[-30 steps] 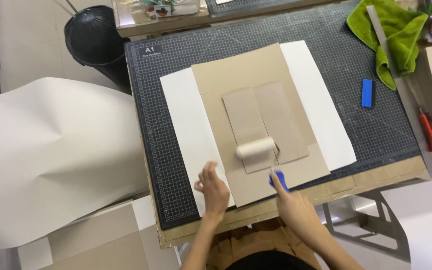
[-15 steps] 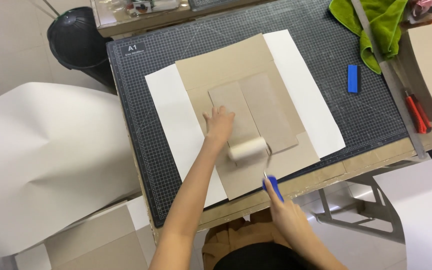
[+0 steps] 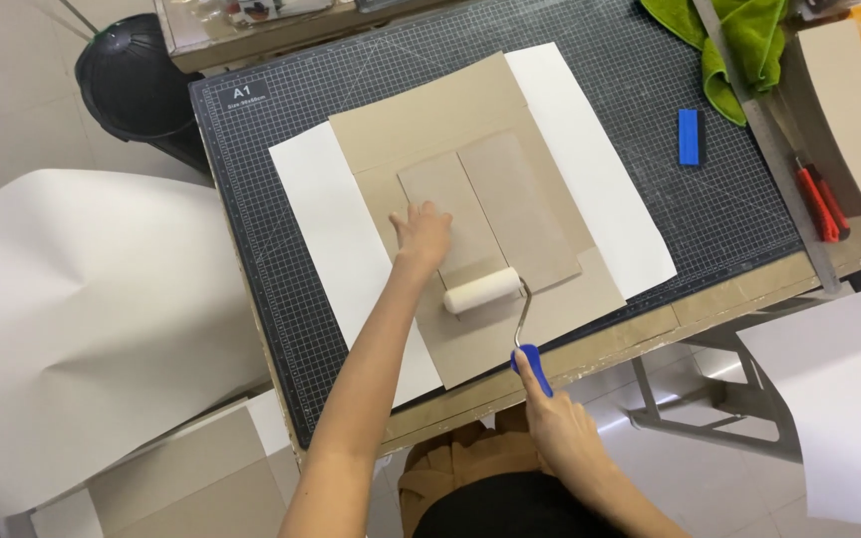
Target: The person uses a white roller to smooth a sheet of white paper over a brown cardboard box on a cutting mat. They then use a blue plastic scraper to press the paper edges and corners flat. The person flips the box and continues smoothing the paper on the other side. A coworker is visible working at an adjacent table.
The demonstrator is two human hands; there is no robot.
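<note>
Hands apart: left hand (image 3: 423, 232) flat on grey board (image 3: 450, 199), right hand (image 3: 562, 428) clamped on roller (image 3: 482, 291).

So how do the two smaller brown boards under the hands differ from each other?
The left board is narrower; the right board is wider. The left hand presses flat on the left board, while the right board is untouched. The roller, held by the right hand, sits across the left board's near end. Both are plain brown, lying flat, side by side.
</note>
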